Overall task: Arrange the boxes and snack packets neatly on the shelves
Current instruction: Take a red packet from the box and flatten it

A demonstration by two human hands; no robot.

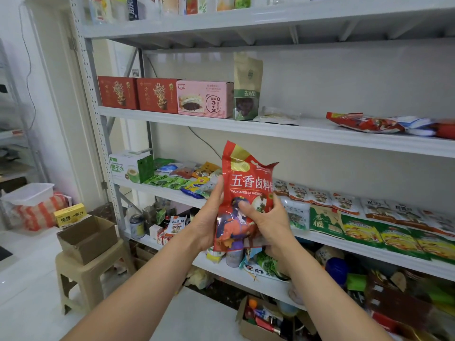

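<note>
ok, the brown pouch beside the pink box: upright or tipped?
Upright: the brown pouch stands on its base right of the pink box.

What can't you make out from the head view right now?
- Red packet: lower edge hidden by right hand and left hand.
- Top shelf items: cut off by frame's upper edge.
- Packets at the right of the middle shelf: blurred, labels unreadable.

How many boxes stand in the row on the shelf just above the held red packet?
3: two red boxes, the left red box at the shelf's left end and the right red box beside it, then a pink box next. None looks hidden behind them.
</note>
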